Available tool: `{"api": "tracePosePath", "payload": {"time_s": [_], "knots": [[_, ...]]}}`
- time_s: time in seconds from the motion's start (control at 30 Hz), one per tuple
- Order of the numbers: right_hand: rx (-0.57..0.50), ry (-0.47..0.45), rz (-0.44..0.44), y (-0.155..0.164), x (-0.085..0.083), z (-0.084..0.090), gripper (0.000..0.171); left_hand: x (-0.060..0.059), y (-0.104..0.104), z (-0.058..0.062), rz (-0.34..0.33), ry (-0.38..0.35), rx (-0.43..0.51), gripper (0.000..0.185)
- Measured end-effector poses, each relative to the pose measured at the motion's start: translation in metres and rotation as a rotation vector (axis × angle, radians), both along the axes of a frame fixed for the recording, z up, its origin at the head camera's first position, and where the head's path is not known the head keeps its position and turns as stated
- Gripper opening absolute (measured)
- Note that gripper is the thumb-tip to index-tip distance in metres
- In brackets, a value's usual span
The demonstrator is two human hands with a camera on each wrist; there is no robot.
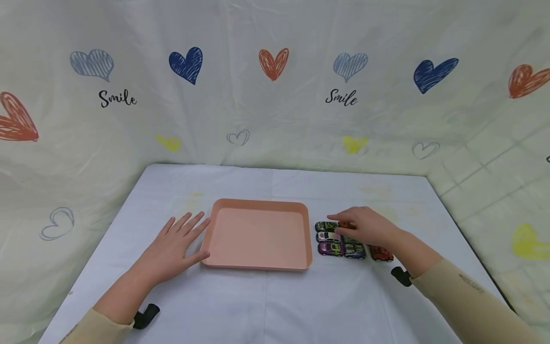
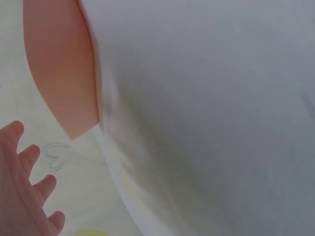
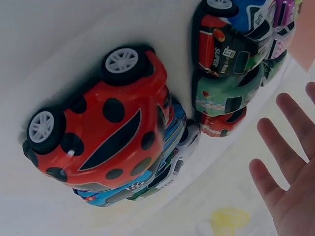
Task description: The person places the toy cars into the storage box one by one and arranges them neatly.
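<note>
My left hand (image 1: pixel 174 251) is spread beside a pink rectangular tray (image 1: pixel 258 265), its fingertips and thumb right at the tray's left edge. Over a cluster of toy cars right of the tray is my right hand (image 1: pixel 370 226), palm down. Its extended fingers cover part of the cluster. A green car (image 1: pixel 325 226), a white-and-pink car (image 1: pixel 328 237) and a purple car (image 1: pixel 331 249) form the column nearest the tray. The right wrist view shows a red car with black spots (image 3: pixel 115 118) close up, beside a blue car (image 3: pixel 135 189). The fingers (image 3: pixel 280 152) there are straight and hold nothing.
A white cloth (image 1: pixel 223 306) covers the table. Behind it and at the sides hangs a pale curtain (image 1: pixel 292 124) printed with hearts and the word "Smile". A black wrist mount (image 1: pixel 146 316) juts from the left sleeve, another (image 1: pixel 401 276) from the right.
</note>
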State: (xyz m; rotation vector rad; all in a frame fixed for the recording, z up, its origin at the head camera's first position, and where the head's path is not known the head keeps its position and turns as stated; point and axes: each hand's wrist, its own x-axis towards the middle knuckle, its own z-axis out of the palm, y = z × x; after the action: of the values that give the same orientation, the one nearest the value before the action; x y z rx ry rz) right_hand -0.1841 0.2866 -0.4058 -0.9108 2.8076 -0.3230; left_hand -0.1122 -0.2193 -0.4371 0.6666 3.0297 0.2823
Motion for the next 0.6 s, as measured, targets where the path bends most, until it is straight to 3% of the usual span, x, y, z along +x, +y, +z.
{"api": "tracePosePath", "payload": {"time_s": [0.6], "knots": [[0.104,-0.16,-0.026,-0.01,-0.027,-0.005,0.04,0.0,-0.001,-0.009,0.001,-0.015,0.0,0.084]]}}
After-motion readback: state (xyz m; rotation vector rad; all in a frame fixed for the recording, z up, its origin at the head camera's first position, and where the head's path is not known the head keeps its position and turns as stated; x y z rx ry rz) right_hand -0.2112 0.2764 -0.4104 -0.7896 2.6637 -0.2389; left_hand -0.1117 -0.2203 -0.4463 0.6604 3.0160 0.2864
